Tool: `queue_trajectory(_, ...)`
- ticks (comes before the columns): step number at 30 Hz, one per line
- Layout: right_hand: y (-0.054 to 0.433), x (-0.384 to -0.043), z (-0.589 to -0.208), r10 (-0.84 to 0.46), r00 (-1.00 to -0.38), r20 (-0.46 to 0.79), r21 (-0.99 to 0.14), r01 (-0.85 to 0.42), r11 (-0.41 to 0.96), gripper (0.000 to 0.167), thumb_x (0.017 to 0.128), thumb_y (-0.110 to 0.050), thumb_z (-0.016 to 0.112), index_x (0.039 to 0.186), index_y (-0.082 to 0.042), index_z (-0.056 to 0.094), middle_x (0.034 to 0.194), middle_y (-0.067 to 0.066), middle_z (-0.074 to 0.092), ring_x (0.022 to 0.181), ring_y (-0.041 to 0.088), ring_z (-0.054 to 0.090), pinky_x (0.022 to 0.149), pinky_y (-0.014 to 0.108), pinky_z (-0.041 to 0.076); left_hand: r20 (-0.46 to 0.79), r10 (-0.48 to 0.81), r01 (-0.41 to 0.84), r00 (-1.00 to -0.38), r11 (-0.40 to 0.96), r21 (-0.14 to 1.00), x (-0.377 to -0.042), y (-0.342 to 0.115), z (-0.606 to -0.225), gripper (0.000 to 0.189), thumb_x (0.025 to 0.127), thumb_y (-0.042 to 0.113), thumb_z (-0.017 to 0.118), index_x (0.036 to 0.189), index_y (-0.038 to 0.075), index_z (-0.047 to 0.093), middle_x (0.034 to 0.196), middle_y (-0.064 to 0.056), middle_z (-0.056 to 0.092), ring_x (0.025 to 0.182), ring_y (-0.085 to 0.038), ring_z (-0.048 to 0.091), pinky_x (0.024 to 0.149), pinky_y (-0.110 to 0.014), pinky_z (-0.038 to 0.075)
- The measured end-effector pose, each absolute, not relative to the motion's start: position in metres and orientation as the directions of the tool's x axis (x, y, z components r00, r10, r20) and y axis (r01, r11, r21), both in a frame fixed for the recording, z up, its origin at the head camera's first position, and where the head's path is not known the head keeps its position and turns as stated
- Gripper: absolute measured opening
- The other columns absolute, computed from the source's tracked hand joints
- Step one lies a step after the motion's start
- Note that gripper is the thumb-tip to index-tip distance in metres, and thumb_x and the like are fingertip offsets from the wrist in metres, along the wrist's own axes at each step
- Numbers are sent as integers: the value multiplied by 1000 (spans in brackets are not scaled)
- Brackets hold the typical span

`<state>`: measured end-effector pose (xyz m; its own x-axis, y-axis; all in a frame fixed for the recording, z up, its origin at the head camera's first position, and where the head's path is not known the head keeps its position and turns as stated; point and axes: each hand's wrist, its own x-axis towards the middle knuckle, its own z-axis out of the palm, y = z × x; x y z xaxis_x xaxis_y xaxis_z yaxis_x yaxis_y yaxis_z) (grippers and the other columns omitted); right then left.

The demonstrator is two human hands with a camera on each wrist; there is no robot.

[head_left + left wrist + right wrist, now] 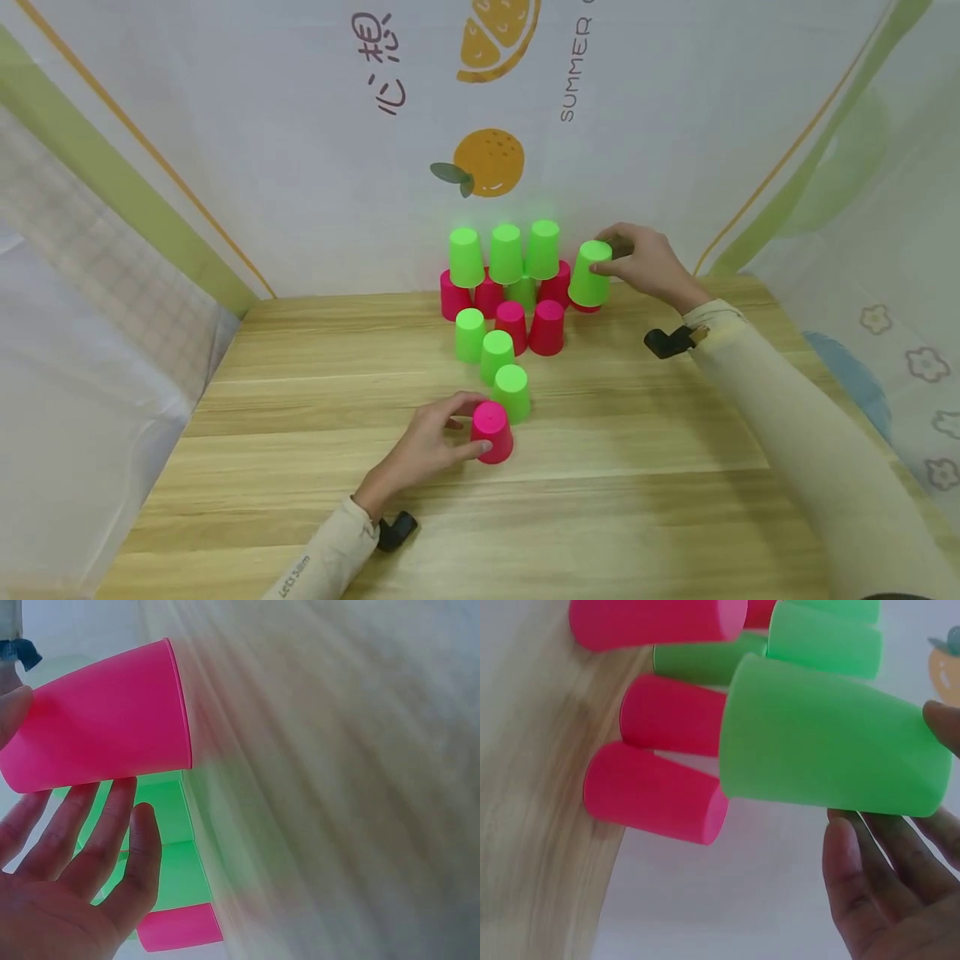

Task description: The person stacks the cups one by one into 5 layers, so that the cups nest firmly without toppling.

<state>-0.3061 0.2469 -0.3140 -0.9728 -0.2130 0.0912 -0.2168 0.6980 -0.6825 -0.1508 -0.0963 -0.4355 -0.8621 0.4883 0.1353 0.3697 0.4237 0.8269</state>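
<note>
Near the front of the cup group, my left hand (pixel 435 437) holds an upside-down pink cup (pixel 491 433) between thumb and fingertips. In the left wrist view, the fingers lie along one side of this cup (pixel 105 720), the thumb on the other. My right hand (pixel 648 262) grips an upside-down green cup (pixel 590 275) at the back right. The right wrist view has this green cup (pixel 832 742) close over the end red cup (pixel 656 791) of the back row, overlapping it. Beside the held green cup, three green cups (pixel 506 254) stand upside down atop the back row.
The back row holds red cups (pixel 454 296) and a green one (pixel 522 293). In front stand two red cups (pixel 549 327) and a diagonal line of three green cups (pixel 470 335). A white printed cloth (pixel 300 167) hangs behind the wooden table (pixel 315 358).
</note>
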Motion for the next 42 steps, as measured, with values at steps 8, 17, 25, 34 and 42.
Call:
queue_trajectory(8,244,-336,-322,-139,-984,111,-690,-177,702,47,93,-22,71,133,-1,57,125,25,66,115,37,63,98,51,52,140,490,375,-860,424,824,-149,-96,-438,53,84,18,82,132,16,59,123,-2,71,113,-22,69,90,-41,61)
queue_trajectory(17,239,-353,-327,-71,-991,115,-716,-132,686,51,94,-24,68,135,2,54,128,27,63,118,38,61,100,50,51,69,537,349,-841,440,827,-152,-94,-437,54,85,19,81,133,14,59,125,-1,69,114,-22,68,96,-41,59)
queue_trajectory(25,231,-359,-329,-34,-994,107,-722,-101,684,49,95,-23,67,134,3,54,129,28,63,117,39,60,98,49,53,21,565,343,-825,469,814,-153,-94,-432,55,86,20,80,136,13,57,127,0,68,113,-21,68,97,-38,59)
queue_trajectory(34,229,-361,-331,-27,-994,110,-734,-100,672,49,95,-24,67,134,3,54,130,28,62,119,39,60,101,51,53,-4,583,336,-812,474,814,-158,-98,-416,58,86,21,80,139,14,56,130,3,67,117,-18,64,100,-42,56)
queue_trajectory(42,228,-363,-335,-15,-993,115,-749,-97,656,51,95,-24,68,135,2,52,134,27,61,123,39,60,104,52,53,37,579,377,-815,480,792,-163,-105,-391,57,85,24,81,136,17,57,128,5,67,115,-18,64,98,-48,56)
